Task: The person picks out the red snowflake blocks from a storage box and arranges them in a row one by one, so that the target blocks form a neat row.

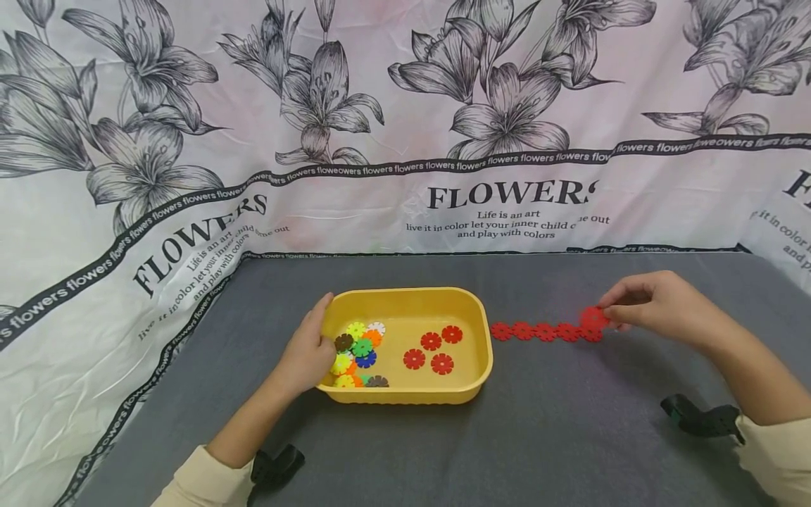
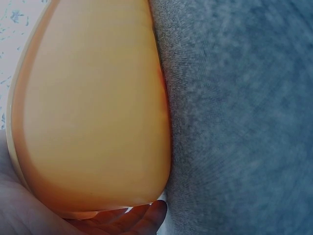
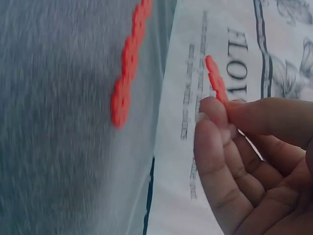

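My left hand (image 1: 307, 352) grips the left end of a yellow plastic basin (image 1: 405, 396), thumb over the rim and fingers (image 2: 154, 215) on the outside wall. Between thumb and fingertips my right hand (image 1: 668, 310) pinches a red notched snowflake disc (image 1: 592, 315). In the right wrist view this disc (image 3: 216, 81) is seen nearly edge-on, raised above the table. Several like discs lie in a red row (image 1: 534, 332) right of the basin, the held one over the row's right end in the head view. Whether it touches the row cannot be told there; the right wrist view has them apart.
Inside the basin, several loose red discs (image 1: 441, 363) lie at the right. Mixed-colour discs (image 1: 362, 347) are heaped at the left, near my thumb. A grey cloth (image 1: 538, 451) covers the table. Behind it hangs a flower-printed curtain (image 1: 355, 211).
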Action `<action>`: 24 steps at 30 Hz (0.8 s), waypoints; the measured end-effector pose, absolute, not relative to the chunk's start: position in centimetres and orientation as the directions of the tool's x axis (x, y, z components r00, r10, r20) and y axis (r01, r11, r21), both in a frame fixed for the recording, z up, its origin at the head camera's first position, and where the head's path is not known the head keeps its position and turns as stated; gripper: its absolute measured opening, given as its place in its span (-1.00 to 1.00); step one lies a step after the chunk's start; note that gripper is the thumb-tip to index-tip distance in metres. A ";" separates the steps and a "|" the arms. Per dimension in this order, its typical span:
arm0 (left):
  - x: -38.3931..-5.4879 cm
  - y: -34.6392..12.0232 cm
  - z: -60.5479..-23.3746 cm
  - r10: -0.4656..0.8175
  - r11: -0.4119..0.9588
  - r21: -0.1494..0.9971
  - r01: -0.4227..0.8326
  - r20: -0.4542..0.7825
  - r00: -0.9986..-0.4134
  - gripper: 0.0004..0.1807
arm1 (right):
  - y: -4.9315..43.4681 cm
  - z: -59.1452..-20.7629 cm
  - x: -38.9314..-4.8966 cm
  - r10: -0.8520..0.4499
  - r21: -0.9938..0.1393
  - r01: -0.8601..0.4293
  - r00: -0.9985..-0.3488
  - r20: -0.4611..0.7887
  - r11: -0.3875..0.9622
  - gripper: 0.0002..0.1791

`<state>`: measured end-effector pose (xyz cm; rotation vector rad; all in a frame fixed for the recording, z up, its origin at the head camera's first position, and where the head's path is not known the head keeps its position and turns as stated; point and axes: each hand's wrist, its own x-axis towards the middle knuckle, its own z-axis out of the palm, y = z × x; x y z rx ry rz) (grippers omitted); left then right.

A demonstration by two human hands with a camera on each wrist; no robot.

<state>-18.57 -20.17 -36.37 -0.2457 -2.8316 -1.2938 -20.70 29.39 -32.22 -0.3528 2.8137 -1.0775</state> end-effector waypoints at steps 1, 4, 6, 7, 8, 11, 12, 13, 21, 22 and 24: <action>-18.6 -20.2 -36.4 0.136 0.642 0.752 0.152 0.083 -0.987 -0.17 | 29.7 -32.3 -20.7 -0.252 -0.664 -0.172 -0.967 -0.026 0.728 -0.79; -18.6 -20.1 -36.4 0.137 0.641 0.752 0.154 0.086 -0.987 -0.18 | 30.8 -32.4 -20.9 -0.242 -0.659 -0.147 -0.969 -0.056 0.738 -0.79; -18.6 -20.1 -36.4 0.135 0.641 0.751 0.155 0.088 -0.987 -0.18 | 31.3 -32.6 -21.1 -0.240 -0.663 -0.127 -0.967 -0.081 0.738 -0.78; -18.6 -20.1 -36.4 0.134 0.641 0.752 0.154 0.088 -0.987 -0.18 | 31.6 -32.7 -21.2 -0.244 -0.664 -0.122 -0.965 -0.094 0.738 -0.78; -18.6 -20.1 -36.4 0.133 0.640 0.753 0.153 0.088 -0.987 -0.18 | 31.8 -32.9 -21.3 -0.242 -0.667 -0.108 -0.964 -0.112 0.737 -0.78; -18.6 -20.1 -36.4 0.130 0.638 0.755 0.151 0.088 -0.988 -0.18 | 32.2 -33.4 -21.8 -0.250 -0.682 -0.079 -0.955 -0.157 0.727 -0.78; -18.6 -20.1 -36.4 0.129 0.639 0.755 0.150 0.087 -0.988 -0.18 | 32.3 -33.5 -21.9 -0.253 -0.685 -0.071 -0.953 -0.169 0.725 -0.78; -18.6 -20.1 -36.4 0.128 0.639 0.754 0.150 0.087 -0.988 -0.18 | 32.4 -33.7 -22.1 -0.255 -0.687 -0.064 -0.950 -0.180 0.723 -0.77; -18.5 -20.1 -36.4 0.131 0.637 0.757 0.145 0.079 -0.988 -0.19 | 32.5 -34.6 -22.5 -0.245 -0.683 -0.027 -0.943 -0.225 0.730 -0.77; -18.5 -20.1 -36.4 0.131 0.638 0.757 0.144 0.078 -0.988 -0.19 | 32.6 -34.7 -22.5 -0.241 -0.681 -0.024 -0.944 -0.227 0.732 -0.78; -18.5 -20.1 -36.3 0.130 0.639 0.756 0.142 0.076 -0.989 -0.19 | 32.6 -34.8 -22.6 -0.235 -0.675 -0.020 -0.945 -0.229 0.738 -0.78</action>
